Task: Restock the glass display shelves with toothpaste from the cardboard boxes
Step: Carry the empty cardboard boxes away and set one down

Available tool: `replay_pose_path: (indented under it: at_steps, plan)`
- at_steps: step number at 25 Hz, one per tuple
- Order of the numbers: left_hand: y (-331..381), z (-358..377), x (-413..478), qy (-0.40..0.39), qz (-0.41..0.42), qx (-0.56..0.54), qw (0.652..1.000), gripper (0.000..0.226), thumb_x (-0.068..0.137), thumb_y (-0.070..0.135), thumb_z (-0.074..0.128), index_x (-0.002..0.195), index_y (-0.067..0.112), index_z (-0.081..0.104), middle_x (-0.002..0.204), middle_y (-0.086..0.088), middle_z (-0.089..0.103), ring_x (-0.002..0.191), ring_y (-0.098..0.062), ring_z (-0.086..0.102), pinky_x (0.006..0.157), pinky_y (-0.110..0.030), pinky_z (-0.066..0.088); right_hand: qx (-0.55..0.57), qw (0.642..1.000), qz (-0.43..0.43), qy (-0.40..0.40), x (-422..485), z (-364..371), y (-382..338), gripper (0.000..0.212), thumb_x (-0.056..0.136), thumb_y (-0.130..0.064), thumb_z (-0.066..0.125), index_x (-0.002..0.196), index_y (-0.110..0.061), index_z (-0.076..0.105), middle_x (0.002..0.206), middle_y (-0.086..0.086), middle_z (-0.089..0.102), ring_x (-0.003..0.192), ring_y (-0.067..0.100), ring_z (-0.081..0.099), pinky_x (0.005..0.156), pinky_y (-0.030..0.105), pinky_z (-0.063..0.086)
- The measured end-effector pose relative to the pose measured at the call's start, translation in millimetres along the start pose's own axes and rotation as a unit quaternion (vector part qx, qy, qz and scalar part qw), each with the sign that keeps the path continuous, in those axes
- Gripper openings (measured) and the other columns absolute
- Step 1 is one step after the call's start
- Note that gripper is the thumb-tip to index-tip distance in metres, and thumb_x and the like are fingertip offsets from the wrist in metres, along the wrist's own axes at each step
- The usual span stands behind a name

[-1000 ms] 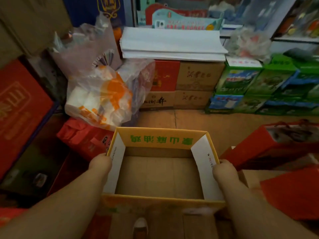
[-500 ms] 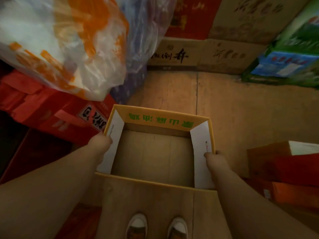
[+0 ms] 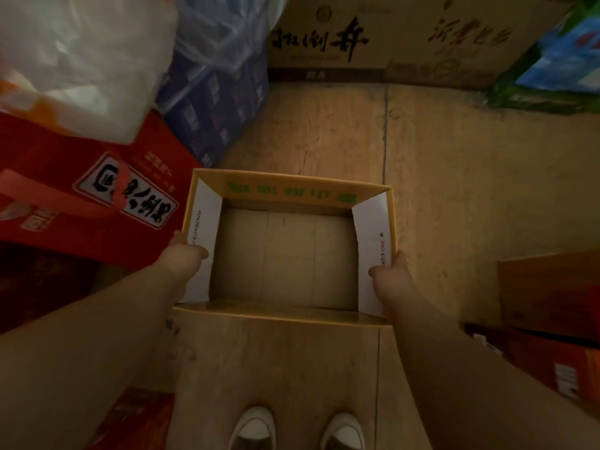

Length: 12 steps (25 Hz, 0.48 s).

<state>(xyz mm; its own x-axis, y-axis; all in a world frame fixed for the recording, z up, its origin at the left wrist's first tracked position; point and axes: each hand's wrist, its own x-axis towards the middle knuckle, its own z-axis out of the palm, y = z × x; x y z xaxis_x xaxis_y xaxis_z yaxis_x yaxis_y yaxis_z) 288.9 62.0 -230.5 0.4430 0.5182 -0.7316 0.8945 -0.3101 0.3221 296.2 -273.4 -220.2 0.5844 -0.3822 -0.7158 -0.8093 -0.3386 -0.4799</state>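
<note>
An open yellow cardboard box [image 3: 292, 190] with green print on the inside of its far wall sits between the person's two hands, over the middle of the pale wooden plank floor [image 3: 454, 190]. Whether it rests on the floor or is held just above it cannot be told. White flaps are folded down inside its left and right walls, and its plain brown bottom shows.

The left hand [image 3: 185, 254] grips the left wall near the box's near-left corner, with the thumb hooked over the rim onto the white flap and the fingers outside, mostly hidden. The right hand [image 3: 389, 271] grips the right wall near the near-right corner the same way, thumb lying inside on the white flap and fingers curled around the outer face. Both forearms reach in from the bottom edge, and two white shoes [image 3: 253, 427] stand on the floor just behind the box's near wall.

At the floor's left edge a red paper gift bag [image 3: 97, 196] with a white label lies just beside the box's left wall. Above it are a white plastic sack [image 3: 81, 60] and blue packs under clear plastic wrap [image 3: 214, 102]. Brown printed cartons [image 3: 324, 43] line the far edge, a green and blue carton [image 3: 552, 66] fills the far-right corner, and brown and orange boxes [image 3: 552, 319] stand along the right edge, well apart from the right hand.
</note>
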Motion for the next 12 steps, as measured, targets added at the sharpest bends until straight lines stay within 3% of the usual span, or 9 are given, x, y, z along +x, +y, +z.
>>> replay_pose_path:
  at_steps: [4, 8, 10, 12]
  plan:
    - [23, 0, -41, 0.020, 0.047, 0.040, 0.998, 0.076, 0.094, 0.022, 0.054, 0.152, 0.011, 0.006, 0.160, -0.008, 0.002, 0.146, -0.028, 0.006, 0.118, -0.043, 0.015, -0.021, 0.998, -0.052, -0.011, -24, -14, -17, 0.054, 0.089, -0.020, 0.049, 0.140, -0.025, 0.033, 0.131, 0.007, 0.049, 0.121, 0.034, 0.048, 0.099, 0.055, 0.044]
    - [83, -19, -111, -0.022, 0.099, -0.020, 0.995, 0.073, 0.093, 0.038, 0.053, 0.152, 0.019, 0.014, 0.159, -0.004, 0.013, 0.144, -0.028, 0.018, 0.116, -0.047, 0.022, -0.001, 0.996, -0.075, -0.055, -77, -57, -72, 0.055, 0.097, -0.025, 0.045, 0.149, -0.027, 0.027, 0.133, 0.003, 0.046, 0.118, 0.027, 0.048, 0.094, 0.037, 0.043]
    - [127, -31, -163, -0.058, 0.158, -0.027, 0.985, 0.072, 0.093, 0.041, 0.054, 0.151, 0.020, 0.018, 0.158, -0.004, 0.017, 0.143, -0.027, 0.022, 0.116, -0.045, 0.023, 0.022, 0.994, -0.094, -0.044, -109, -93, -101, 0.056, 0.098, -0.025, 0.045, 0.151, -0.027, 0.026, 0.147, 0.002, 0.039, 0.130, 0.027, 0.042, 0.100, 0.032, 0.038]
    - [178, -48, -228, -0.061, 0.214, 0.005, 0.975, 0.072, 0.093, 0.044, 0.053, 0.151, 0.021, 0.018, 0.159, -0.005, 0.015, 0.144, -0.027, 0.020, 0.117, -0.043, 0.022, 0.049, 0.991, -0.121, -0.015, -146, -142, -135, 0.056, 0.097, -0.028, 0.045, 0.151, -0.030, 0.027, 0.153, 0.003, 0.034, 0.135, 0.027, 0.038, 0.110, 0.036, 0.035]
